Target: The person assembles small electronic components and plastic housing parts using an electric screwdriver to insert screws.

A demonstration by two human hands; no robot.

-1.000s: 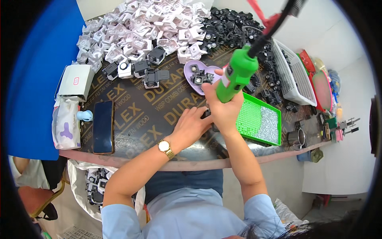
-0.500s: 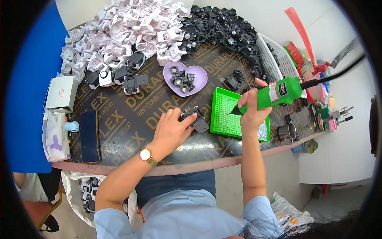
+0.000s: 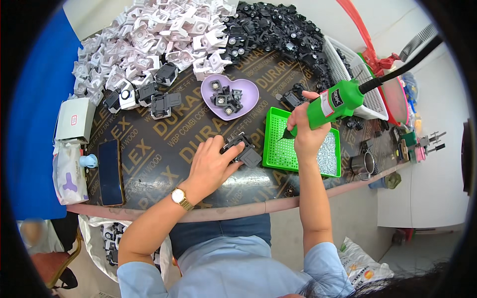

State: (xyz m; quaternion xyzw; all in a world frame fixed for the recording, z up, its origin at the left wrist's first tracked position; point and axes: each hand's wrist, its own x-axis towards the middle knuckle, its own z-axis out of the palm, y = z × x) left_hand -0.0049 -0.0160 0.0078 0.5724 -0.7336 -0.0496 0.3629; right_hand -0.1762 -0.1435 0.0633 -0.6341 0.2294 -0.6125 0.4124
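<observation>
My left hand (image 3: 210, 164) rests on the table with its fingers closed on a small black plastic housing (image 3: 248, 155), which has a flap folded out toward me. In my right hand (image 3: 309, 130) is a green electric screwdriver (image 3: 332, 105), held tilted with its cable end up to the right. Its dark tip points down over the green perforated tray (image 3: 268, 161). Small silvery screws (image 3: 328, 151) lie in the right part of that tray. Beyond my left hand stands a purple heart-shaped dish (image 3: 252, 92) with several small black parts (image 3: 226, 101) in it.
Piles of white plastic parts (image 3: 149, 39) and black parts (image 3: 273, 30) fill the far side. White baskets (image 3: 343, 69) stand at the far right, a metal cup (image 3: 362, 164) at the right. A phone (image 3: 110, 171) and white box (image 3: 75, 120) lie left. The screwdriver's black cable (image 3: 407, 64) runs up right.
My right hand has moved slightly left with the screwdriver, whose tip shifts left over the tray. The left hand and the black housing stay almost where they were.
</observation>
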